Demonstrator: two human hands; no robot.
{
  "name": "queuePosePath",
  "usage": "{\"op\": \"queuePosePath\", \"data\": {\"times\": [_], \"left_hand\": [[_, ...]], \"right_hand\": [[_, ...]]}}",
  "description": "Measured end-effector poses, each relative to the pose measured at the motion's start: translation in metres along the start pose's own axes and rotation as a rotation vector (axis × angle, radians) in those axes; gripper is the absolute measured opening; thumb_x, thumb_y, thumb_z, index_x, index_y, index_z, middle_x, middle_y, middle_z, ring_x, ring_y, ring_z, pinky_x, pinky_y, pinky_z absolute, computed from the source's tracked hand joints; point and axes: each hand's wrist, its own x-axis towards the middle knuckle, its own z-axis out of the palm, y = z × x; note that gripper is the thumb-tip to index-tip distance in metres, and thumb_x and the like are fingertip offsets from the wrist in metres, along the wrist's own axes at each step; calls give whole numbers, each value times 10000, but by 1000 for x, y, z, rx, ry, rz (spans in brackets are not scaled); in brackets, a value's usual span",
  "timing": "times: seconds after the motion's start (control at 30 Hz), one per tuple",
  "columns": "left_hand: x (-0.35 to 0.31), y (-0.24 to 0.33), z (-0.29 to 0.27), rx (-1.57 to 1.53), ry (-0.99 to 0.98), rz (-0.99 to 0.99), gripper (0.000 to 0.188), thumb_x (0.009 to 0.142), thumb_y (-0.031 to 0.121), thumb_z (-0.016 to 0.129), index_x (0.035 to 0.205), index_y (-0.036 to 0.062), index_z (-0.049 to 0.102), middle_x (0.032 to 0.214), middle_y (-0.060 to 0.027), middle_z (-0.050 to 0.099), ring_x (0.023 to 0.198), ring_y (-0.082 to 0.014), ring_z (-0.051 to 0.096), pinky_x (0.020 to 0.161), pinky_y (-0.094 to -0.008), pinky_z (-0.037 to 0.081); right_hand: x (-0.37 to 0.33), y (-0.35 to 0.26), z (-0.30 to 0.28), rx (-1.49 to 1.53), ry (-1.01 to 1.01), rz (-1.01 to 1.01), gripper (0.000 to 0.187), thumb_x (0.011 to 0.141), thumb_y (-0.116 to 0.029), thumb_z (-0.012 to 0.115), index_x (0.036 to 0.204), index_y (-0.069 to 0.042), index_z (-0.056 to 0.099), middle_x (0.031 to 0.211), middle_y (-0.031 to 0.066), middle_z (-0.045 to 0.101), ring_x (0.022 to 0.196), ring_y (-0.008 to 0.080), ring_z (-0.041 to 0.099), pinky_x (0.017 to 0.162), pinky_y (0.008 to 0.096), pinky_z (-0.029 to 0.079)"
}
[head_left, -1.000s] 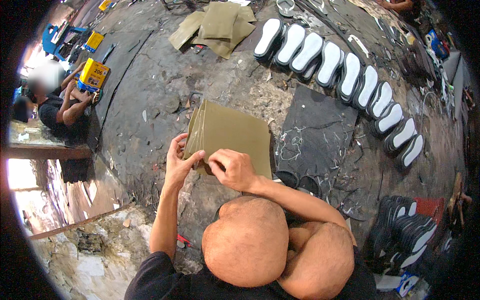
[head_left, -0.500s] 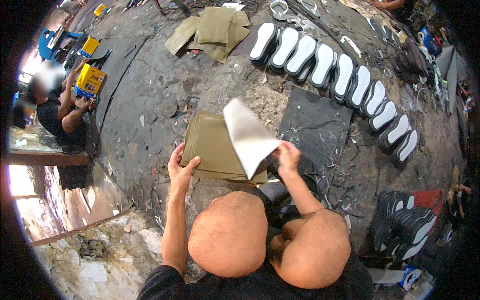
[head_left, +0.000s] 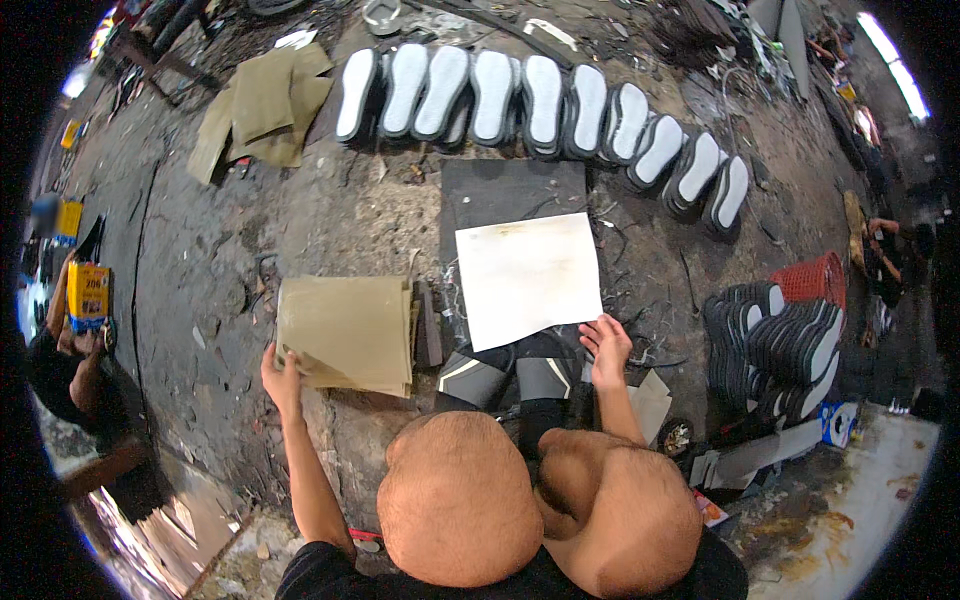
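A stack of olive-tan sheets [head_left: 345,330] lies on the floor in front of me. My left hand [head_left: 282,372] rests on its near left corner. A single sheet, pale white side up [head_left: 527,277], lies flat on a dark grey mat [head_left: 510,190] to the right of the stack. My right hand [head_left: 605,347] touches this sheet's near right edge. My bare knees fill the bottom of the view.
A row of white-soled shoe bottoms [head_left: 540,105] lines the far side of the mat. More tan sheets [head_left: 262,105] lie at the far left. Stacked dark soles [head_left: 775,340] and a red basket [head_left: 815,280] sit at right. Another person [head_left: 70,350] crouches at left.
My right hand lifted one sheet off the stack, turned it over and laid it pale side up on the dark mat. My left hand stayed on the stack.
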Motion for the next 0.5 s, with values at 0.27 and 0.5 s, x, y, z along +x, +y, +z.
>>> {"op": "queuePosePath", "data": {"times": [0.27, 0.5], "left_hand": [[-112, 246, 134, -70, -494, 845, 622, 785, 15, 721, 1387, 15, 567, 1480, -244, 503, 1386, -401, 478, 1146, -503, 390], [-62, 276, 172, -88, -405, 1164, 502, 789, -51, 632, 1263, 102, 693, 1278, -122, 695, 1210, -326, 651, 1012, -452, 532]], "right_hand": [[-85, -111, 119, 160, -435, -304, 183, 957, -26, 634, 1125, 46, 626, 955, 177, 722, 793, 291, 756, 699, 365, 647], [-36, -120, 69, 172, -242, -207, 158, 980, -76, 573, 1097, 25, 605, 946, 170, 716, 801, 281, 755, 715, 381, 641]]}}
